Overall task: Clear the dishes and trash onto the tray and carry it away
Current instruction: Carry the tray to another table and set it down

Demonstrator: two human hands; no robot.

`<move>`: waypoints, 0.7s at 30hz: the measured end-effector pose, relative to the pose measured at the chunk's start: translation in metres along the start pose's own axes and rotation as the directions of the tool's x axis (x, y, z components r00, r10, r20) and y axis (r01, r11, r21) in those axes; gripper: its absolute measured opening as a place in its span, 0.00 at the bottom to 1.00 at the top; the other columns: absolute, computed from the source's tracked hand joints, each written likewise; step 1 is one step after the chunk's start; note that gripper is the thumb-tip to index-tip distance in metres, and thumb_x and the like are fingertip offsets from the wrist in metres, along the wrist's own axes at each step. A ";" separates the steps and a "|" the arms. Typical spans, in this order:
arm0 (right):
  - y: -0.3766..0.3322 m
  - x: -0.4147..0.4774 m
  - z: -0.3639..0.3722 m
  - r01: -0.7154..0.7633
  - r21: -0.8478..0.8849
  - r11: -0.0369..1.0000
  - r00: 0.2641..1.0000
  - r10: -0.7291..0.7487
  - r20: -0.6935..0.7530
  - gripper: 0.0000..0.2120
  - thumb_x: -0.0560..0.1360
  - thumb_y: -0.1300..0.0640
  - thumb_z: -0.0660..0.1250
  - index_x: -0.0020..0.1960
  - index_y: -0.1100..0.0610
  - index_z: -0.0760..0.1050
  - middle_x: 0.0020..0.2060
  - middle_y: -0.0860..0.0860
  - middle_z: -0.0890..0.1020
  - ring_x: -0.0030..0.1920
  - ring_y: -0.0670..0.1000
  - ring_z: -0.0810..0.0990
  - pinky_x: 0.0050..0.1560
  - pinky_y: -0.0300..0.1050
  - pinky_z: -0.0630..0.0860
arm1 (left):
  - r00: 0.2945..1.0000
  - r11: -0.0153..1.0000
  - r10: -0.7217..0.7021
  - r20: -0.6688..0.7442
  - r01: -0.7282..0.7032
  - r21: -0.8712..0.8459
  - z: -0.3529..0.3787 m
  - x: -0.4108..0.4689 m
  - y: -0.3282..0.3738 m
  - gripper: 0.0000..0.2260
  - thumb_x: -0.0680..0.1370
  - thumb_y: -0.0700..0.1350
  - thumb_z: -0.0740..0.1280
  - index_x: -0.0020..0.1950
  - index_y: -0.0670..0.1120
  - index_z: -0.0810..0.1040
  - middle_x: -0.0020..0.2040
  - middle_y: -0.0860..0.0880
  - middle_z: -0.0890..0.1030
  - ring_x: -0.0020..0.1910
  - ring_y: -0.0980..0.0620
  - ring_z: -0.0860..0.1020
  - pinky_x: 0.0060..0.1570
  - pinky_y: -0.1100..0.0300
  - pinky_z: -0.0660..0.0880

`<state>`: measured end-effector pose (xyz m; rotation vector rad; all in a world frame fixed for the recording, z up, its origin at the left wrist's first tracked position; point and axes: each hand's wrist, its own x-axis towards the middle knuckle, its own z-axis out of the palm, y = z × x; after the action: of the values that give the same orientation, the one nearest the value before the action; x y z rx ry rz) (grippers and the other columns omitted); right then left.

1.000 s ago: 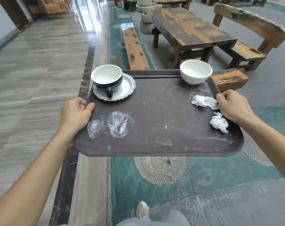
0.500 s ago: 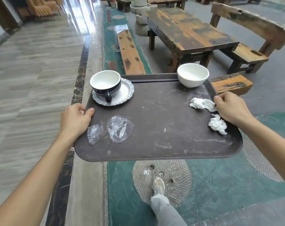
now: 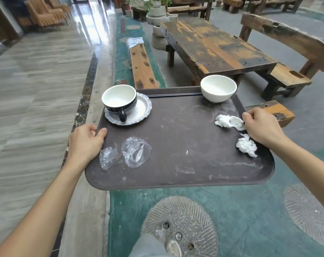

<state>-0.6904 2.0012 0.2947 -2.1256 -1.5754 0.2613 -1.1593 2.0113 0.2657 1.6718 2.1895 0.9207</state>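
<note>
Brown tray [image 3: 176, 145] in midair, left hand [image 3: 85, 143] and right hand [image 3: 262, 127] each clenched around an edge.

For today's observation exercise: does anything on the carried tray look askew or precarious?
Yes. The white ceramic bowl sits at the dark brown tray's far rim, seemingly overhanging it. The black-and-white cup sits off-centre on its silver scalloped saucer. Nothing has spilled.

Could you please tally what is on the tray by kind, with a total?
Cup: 1
Saucer: 1
White bowl: 1
Crumpled tissues: 2
Clear plastic wrappers: 2
Total on the tray: 7
</note>
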 end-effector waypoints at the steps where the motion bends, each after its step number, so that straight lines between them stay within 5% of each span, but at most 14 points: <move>1: 0.000 0.012 0.001 -0.006 0.001 1.000 1.000 0.006 0.000 0.20 0.81 0.54 0.56 0.39 0.68 0.75 0.34 0.61 0.80 0.40 0.63 0.74 0.40 0.53 0.67 | 1.000 1.000 0.000 0.000 0.000 -0.001 0.007 0.011 0.005 0.12 0.76 0.54 0.69 0.39 0.46 0.79 0.31 0.48 0.76 0.38 0.42 0.77 0.39 0.52 0.71; 21: -0.026 0.297 0.057 -0.178 -0.007 0.984 0.981 0.177 -0.086 0.20 0.80 0.53 0.55 0.39 0.69 0.71 0.33 0.63 0.79 0.40 0.64 0.76 0.37 0.53 0.67 | 0.989 0.989 0.115 0.093 -0.106 -0.099 0.150 0.321 0.117 0.13 0.78 0.50 0.69 0.44 0.40 0.79 0.37 0.42 0.79 0.35 0.48 0.73 0.32 0.58 0.66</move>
<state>-0.6417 2.3005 0.2959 -2.2611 -1.3461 0.2150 -1.0897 2.3782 0.2792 1.7697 1.9763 0.9317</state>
